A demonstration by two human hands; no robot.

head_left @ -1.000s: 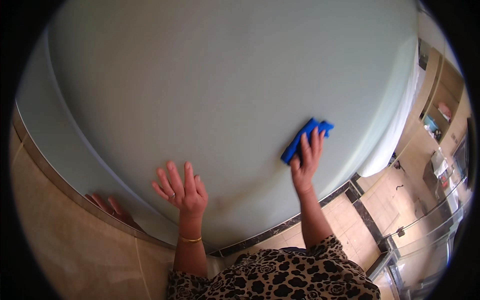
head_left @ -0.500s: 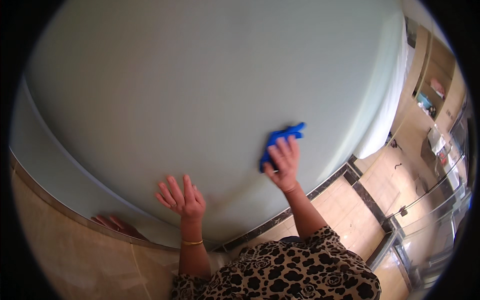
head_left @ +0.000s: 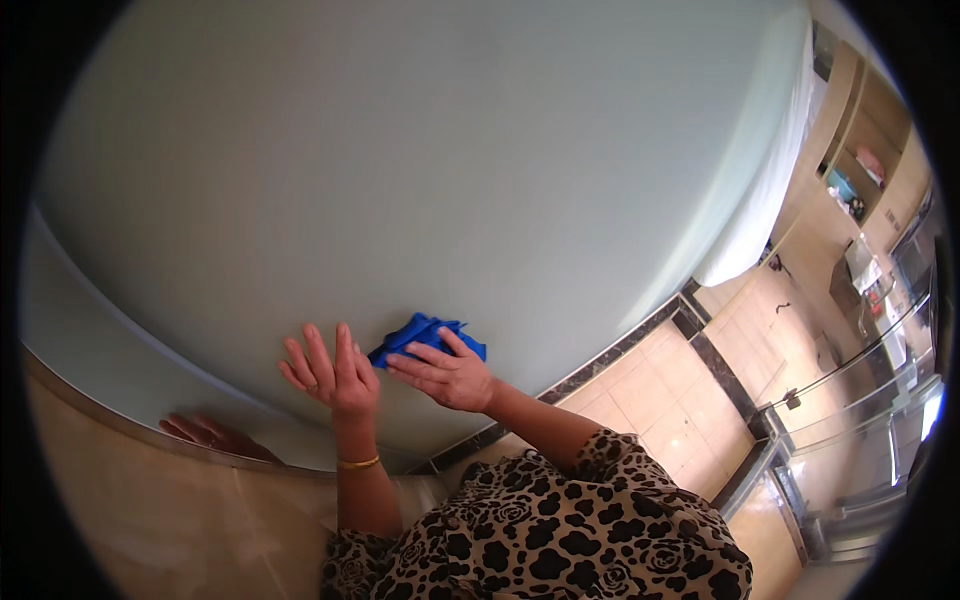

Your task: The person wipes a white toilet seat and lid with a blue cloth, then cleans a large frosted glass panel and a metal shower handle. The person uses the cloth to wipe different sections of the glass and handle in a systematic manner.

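Observation:
A large pale grey-green panel [head_left: 400,170], smooth like frosted glass, fills most of the view. Flat over a bunched blue cloth [head_left: 415,328], my right hand [head_left: 445,375] presses it against the panel, with part of the cloth sticking out past the fingers. Just left of it, my left hand [head_left: 338,372] holds nothing; its fingers are spread at the panel, and whether the palm touches cannot be told. A gold bangle [head_left: 358,463] circles my left wrist.
A glossy strip [head_left: 110,350] at lower left mirrors a hand, with a beige stone surface [head_left: 130,500] below. White fabric [head_left: 745,245] hangs at the panel's right edge. Beyond are beige floor tiles [head_left: 640,385] with dark borders, a wooden shelf unit [head_left: 875,130] and glass panes [head_left: 860,400].
My right hand has slid the blue cloth left and down across the panel, close to my left hand. The left hand shifts slightly left in the picture and stays spread.

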